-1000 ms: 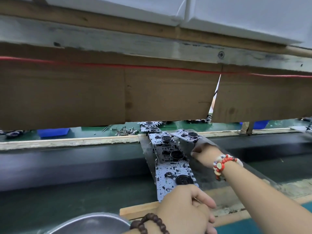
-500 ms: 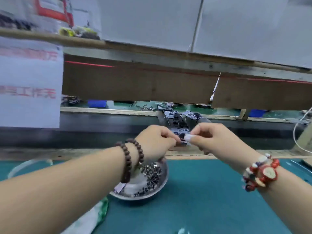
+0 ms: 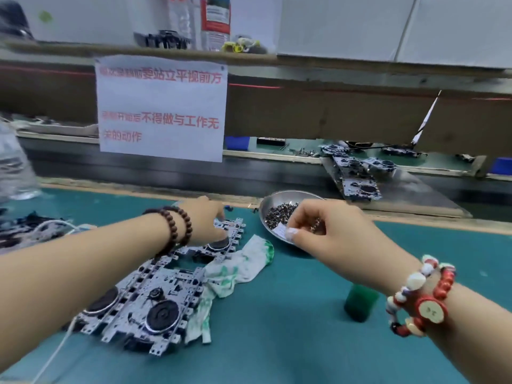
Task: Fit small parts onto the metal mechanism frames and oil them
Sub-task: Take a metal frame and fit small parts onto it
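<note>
Two metal mechanism frames lie on the teal mat: a near frame with black round wheels and a far frame behind it. My left hand rests on the far frame with its fingers curled over the frame's top. My right hand hovers over the edge of a metal dish of small dark parts, thumb and fingers pinched together; what they pinch is hidden. More frames lie stacked on a grey ramp beyond the dish.
A stained white-and-green rag lies between the frames and the dish. A small green bottle stands on the mat under my right forearm. A paper notice hangs from the shelf ahead. A clear plastic bottle stands far left.
My view has swung down and left from the ramp to the mat. Both hands came back from the stacked frames; the left now sits on a frame, the right over the dish.
</note>
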Demonstrator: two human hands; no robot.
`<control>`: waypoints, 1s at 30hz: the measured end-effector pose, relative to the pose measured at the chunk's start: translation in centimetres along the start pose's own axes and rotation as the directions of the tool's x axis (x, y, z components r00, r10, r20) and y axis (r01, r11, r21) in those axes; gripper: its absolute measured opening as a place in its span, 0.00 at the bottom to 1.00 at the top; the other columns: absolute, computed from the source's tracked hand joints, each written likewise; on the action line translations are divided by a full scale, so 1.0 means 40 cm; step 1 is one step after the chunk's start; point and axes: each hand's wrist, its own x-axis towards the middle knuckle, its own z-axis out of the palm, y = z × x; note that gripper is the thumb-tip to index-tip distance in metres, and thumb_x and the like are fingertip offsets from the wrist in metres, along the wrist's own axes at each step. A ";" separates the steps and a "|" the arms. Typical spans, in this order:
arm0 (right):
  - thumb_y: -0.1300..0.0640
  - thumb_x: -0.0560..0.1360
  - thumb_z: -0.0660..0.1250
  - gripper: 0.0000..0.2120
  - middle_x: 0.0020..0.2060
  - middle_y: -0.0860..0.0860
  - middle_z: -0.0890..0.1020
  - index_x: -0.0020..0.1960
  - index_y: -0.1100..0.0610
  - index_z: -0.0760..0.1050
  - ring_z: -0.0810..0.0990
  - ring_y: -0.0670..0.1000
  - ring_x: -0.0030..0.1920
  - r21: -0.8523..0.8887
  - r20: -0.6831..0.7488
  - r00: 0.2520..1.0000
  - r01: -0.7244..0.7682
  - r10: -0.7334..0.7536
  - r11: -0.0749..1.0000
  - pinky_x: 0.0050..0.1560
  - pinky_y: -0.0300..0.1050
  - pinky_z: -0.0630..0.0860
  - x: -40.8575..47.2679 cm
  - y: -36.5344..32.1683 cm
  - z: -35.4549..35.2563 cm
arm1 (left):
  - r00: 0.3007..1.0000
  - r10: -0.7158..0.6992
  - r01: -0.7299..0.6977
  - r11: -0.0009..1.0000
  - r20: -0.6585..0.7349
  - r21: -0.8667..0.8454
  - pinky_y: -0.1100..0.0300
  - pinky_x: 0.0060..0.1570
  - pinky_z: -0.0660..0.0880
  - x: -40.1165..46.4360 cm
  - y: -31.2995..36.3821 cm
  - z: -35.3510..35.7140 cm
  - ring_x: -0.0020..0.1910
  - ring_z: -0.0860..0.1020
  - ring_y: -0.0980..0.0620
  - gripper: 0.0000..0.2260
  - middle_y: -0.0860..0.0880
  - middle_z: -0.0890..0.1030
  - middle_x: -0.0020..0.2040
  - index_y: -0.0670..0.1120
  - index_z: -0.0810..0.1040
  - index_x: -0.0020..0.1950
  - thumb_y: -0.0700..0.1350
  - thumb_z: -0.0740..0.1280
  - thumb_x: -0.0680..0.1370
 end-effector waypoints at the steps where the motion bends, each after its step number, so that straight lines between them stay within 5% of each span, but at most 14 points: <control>1: 0.55 0.73 0.67 0.10 0.25 0.42 0.74 0.34 0.48 0.72 0.72 0.34 0.29 0.009 0.019 1.000 -0.009 0.009 1.000 0.34 0.28 0.67 -0.003 0.000 0.026 | 0.998 -0.022 0.019 0.999 0.051 0.047 0.54 0.61 0.69 -0.005 -0.020 0.019 0.61 0.72 0.47 0.22 0.46 0.68 0.66 0.49 0.67 0.67 0.56 0.62 0.76; 7: 0.58 0.73 0.65 0.11 0.28 0.43 0.74 0.34 0.48 0.69 0.70 0.38 0.28 -0.020 0.141 0.987 -0.075 0.077 0.997 0.35 0.31 0.67 -0.002 0.025 0.148 | 0.955 -0.002 -0.033 0.993 0.297 0.113 0.49 0.68 0.63 -0.052 -0.090 0.093 0.70 0.61 0.47 0.43 0.48 0.57 0.73 0.51 0.52 0.75 0.67 0.65 0.67; 16: 0.52 0.75 0.64 0.11 0.34 0.40 0.75 0.34 0.44 0.70 0.70 0.34 0.28 -0.020 0.255 0.953 -0.164 0.164 0.986 0.33 0.27 0.65 -0.034 0.052 0.219 | 0.812 0.181 -0.212 0.977 0.555 -0.009 0.48 0.73 0.54 -0.097 -0.127 0.098 0.75 0.50 0.51 0.55 0.54 0.41 0.75 0.54 0.36 0.75 0.61 0.74 0.64; 20: 0.52 0.75 0.64 0.08 0.37 0.41 0.76 0.38 0.44 0.71 0.71 0.32 0.28 -0.006 0.287 0.937 -0.206 0.199 0.979 0.33 0.26 0.66 -0.054 0.058 0.218 | 0.808 0.146 -0.280 0.948 0.570 0.154 0.42 0.72 0.48 -0.126 -0.143 0.122 0.74 0.46 0.53 0.60 0.58 0.36 0.74 0.60 0.26 0.70 0.61 0.75 0.61; 24: 0.57 0.76 0.63 0.03 0.44 0.45 0.77 0.47 0.50 0.73 0.72 0.39 0.37 -0.011 0.149 0.950 -0.276 0.274 0.961 0.39 0.32 0.67 -0.001 0.077 0.212 | 0.870 0.116 -0.279 0.917 0.479 0.286 0.42 0.70 0.49 -0.141 -0.132 0.146 0.73 0.50 0.53 0.62 0.58 0.40 0.74 0.63 0.18 0.60 0.60 0.76 0.61; 27: 0.63 0.76 0.59 0.09 0.52 0.53 0.76 0.54 0.57 0.73 0.74 0.51 0.51 -0.132 -0.028 0.948 -0.317 0.316 0.939 0.54 0.41 0.68 0.081 0.107 0.202 | 0.889 0.150 -0.283 0.923 0.434 0.260 0.44 0.70 0.53 -0.141 -0.126 0.145 0.71 0.53 0.53 0.60 0.56 0.45 0.74 0.63 0.20 0.63 0.58 0.74 0.63; 30: 0.66 0.76 0.58 0.13 0.58 0.56 0.72 0.59 0.60 0.71 0.72 0.55 0.58 -0.274 -0.102 0.913 -0.408 0.396 0.871 0.57 0.45 0.69 0.156 0.142 0.194 | 0.876 0.181 -0.279 0.946 0.447 0.163 0.48 0.69 0.58 -0.137 -0.125 0.123 0.70 0.56 0.54 0.58 0.56 0.47 0.74 0.63 0.23 0.66 0.55 0.73 0.63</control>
